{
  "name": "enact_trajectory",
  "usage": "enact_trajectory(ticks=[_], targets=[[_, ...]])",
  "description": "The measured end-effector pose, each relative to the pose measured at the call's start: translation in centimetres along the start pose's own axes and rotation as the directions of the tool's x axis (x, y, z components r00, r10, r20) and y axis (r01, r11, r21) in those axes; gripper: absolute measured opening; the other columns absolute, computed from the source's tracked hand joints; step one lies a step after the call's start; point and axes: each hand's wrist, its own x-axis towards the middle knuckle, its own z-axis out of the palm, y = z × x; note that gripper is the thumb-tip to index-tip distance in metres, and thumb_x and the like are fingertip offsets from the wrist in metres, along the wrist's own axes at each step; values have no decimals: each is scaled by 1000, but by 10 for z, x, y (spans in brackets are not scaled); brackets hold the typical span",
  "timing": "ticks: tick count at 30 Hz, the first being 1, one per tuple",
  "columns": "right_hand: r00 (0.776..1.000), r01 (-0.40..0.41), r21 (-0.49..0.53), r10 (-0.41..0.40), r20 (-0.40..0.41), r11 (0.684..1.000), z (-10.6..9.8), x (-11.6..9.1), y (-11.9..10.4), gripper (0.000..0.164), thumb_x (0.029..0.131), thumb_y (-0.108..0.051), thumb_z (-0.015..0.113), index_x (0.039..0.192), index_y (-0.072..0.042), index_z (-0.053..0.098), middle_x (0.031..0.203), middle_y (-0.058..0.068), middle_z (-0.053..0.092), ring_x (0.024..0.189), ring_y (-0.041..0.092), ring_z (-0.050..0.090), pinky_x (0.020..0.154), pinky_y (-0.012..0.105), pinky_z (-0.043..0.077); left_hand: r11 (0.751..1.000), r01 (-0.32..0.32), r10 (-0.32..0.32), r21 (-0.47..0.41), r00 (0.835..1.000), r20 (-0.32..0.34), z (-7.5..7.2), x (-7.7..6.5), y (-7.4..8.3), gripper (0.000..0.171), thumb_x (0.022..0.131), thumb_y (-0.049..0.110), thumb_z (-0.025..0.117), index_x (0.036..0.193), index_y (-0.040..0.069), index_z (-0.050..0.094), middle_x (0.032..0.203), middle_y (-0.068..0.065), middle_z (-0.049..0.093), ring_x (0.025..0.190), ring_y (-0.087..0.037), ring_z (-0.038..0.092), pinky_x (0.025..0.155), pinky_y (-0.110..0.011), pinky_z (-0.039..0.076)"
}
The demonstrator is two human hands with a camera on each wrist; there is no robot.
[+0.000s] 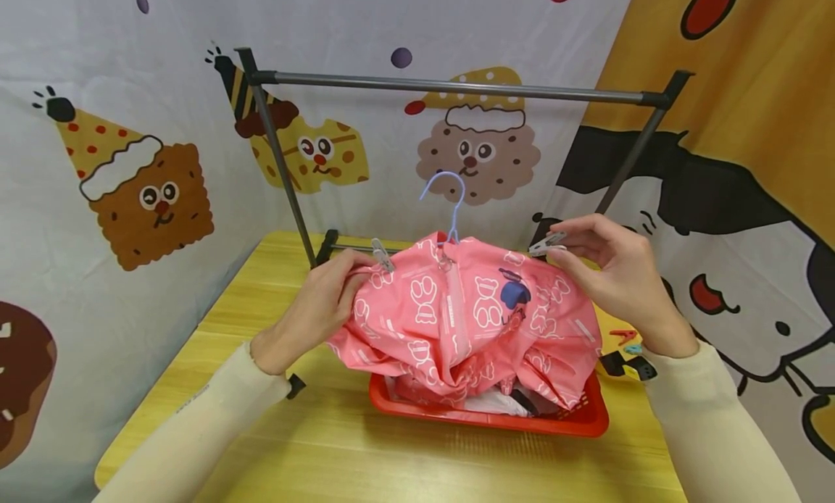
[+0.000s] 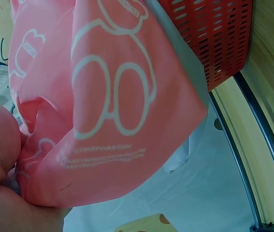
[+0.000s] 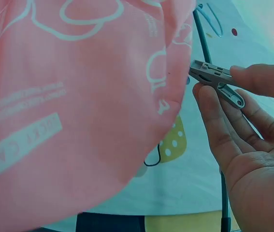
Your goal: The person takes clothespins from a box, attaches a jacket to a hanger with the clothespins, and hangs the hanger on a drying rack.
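Observation:
A pink jacket [image 1: 424,300] with white bear outlines hangs on a blue hanger [image 1: 454,206], its hook bare above the collar. My left hand [image 1: 329,293] grips the jacket's shoulder at the left, and in the left wrist view the cloth [image 2: 112,111] is bunched between thumb and fingers. Just beside that hand a grey clothespin [image 1: 383,255] stands on the shoulder. Over the opposite shoulder, my right hand [image 1: 613,271] pinches another grey clothespin [image 3: 216,79] between thumb and fingers. Its tip is at the cloth's edge; whether it bites the cloth I cannot tell.
Under the jacket stands a red basket [image 1: 489,418] with more clothes inside. A dark metal rack [image 1: 457,88] rises behind it on the yellow wooden table [image 1: 326,430]. Right of the basket lie a red clothespin [image 1: 622,336] and other small pieces.

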Motion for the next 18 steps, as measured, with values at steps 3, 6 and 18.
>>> enact_trajectory(ticks=[3,6,18], targets=[[1000,1,7,-1,11,1000,2,1,1,50,89,20,89,134,4,75,125,19,83,105,-15,75,99,6,58,1000,-16,16,6,1000,-11,0,0,1,26,112,-5,71,137,1,66,130,-16,79,111,-27,82,94,-46,73],[1000,-3,16,3,27,1000,3,1,1,48,90,21,89,133,4,75,125,19,83,104,-15,75,97,6,58,999,-36,36,12,999,-25,-1,0,2,27,111,-6,73,136,1,67,130,-16,79,112,-27,82,96,-46,73],[996,-4,65,-1,87,998,3,-3,-2,47,88,19,90,130,0,77,123,14,82,100,-7,79,93,10,62,990,-132,137,54,984,-109,2,1,2,28,108,-11,73,134,0,69,128,-14,78,115,-28,80,99,-48,72]])
